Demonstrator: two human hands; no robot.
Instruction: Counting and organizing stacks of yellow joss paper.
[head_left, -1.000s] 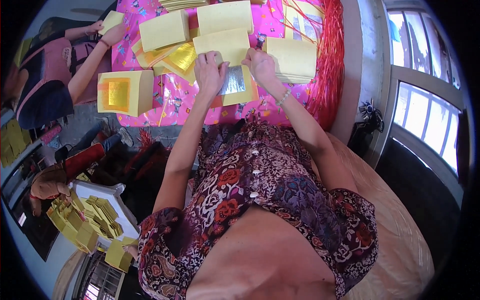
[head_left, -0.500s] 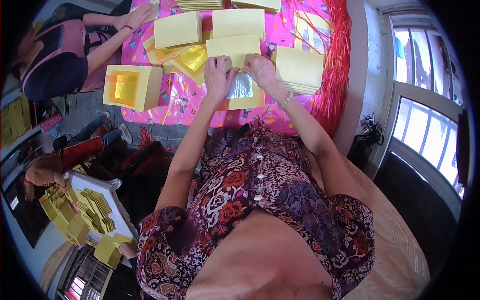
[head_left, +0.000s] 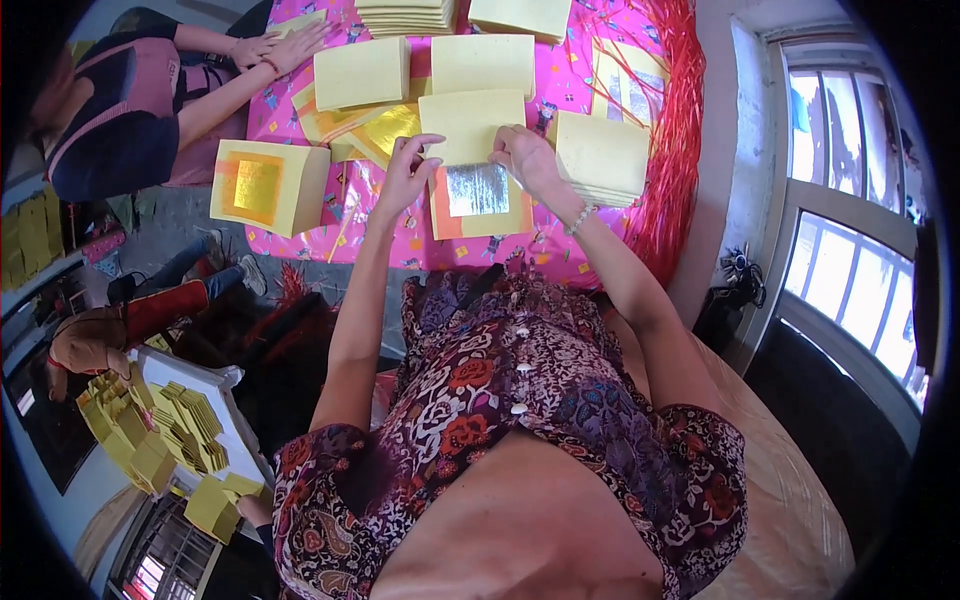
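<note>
In front of me on the pink table lies a yellow paper sheet with an orange patch and a silver foil square. At its far edge a folded yellow paper stack stands up. My left hand is at the stack's left side, thumb and fingers apart and curved, with nothing seen between them. My right hand has its fingers bent together against the stack's lower right edge, pinching the paper there. The fingertips of the right hand are partly hidden.
Other folded yellow paper stacks surround my work on the pink table. A gold-foil paper stack sits left; red plastic strands hang right. A co-worker's hands press paper at far left. Another table holds yellow paper bundles.
My left hand has let go of the paper and moved left, its fingers opening. My right hand stays at the right edge. More of the silver foil shows. The co-worker's hands have shifted slightly.
</note>
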